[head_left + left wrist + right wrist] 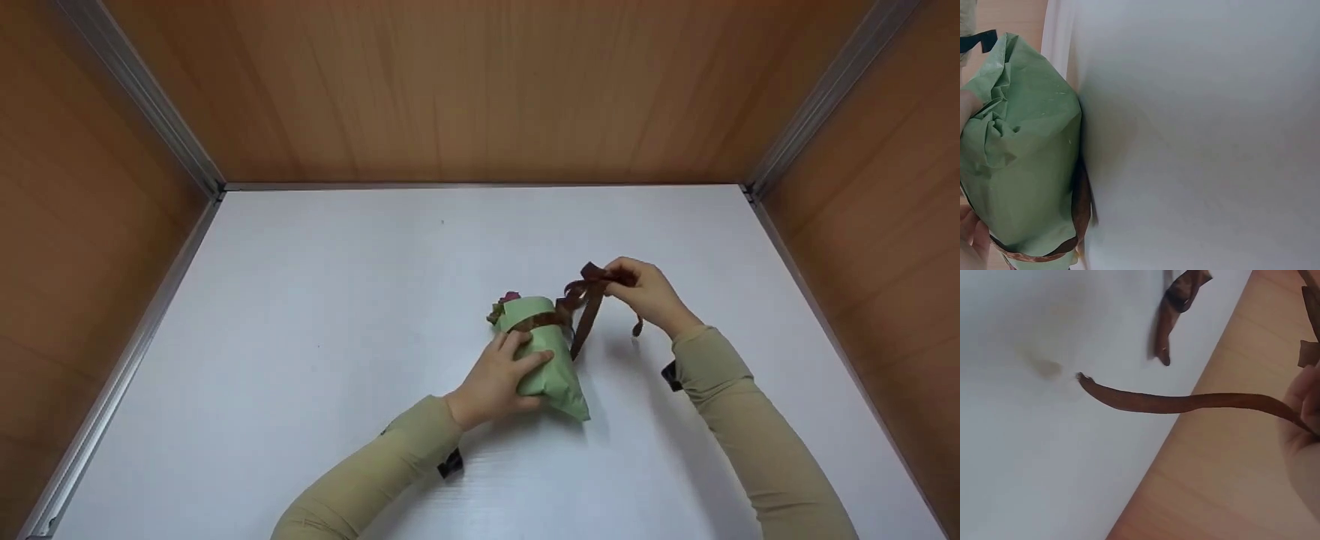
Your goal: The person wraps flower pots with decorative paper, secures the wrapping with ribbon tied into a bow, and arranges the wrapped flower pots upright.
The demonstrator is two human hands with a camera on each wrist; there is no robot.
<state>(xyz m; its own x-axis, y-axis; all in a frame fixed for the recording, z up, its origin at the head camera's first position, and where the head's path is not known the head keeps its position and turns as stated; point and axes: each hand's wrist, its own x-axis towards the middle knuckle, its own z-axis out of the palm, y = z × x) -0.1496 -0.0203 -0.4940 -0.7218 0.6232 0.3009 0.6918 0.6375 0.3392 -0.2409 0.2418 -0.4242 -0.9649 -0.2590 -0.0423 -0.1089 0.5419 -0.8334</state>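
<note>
Two hands at work, both bare, sleeves drawn down to the wrists. Left grip lies on a green-wrapped bouquet, fingers spread across the near face of the paper and thumb apart, toward its lower end; it has hold of the bundle against the white table. Bouquet sits just to the right of that grip, tilted, its crumpled, gathered end toward the person and its top beyond the fingertips. A pink flower and some yellowish-green bits show at the top, ahead of the left grip. Brown ribbon circles the wrapping just ahead of the left fingers and runs up to the right grip, raised above the table beyond the bouquet's right side. Right grip nearly closed, thumb and fingers pinching the ribbon in a bunch; loops stand out on its left, one strand hangs below it. Fingertips partly covered there, so loops perhaps belong to a bow, hard to be sure. Right wrist view: a loose tail reaches out from beneath the fingers, its tip frayed. Wooden panels stand beyond both grips.
</note>
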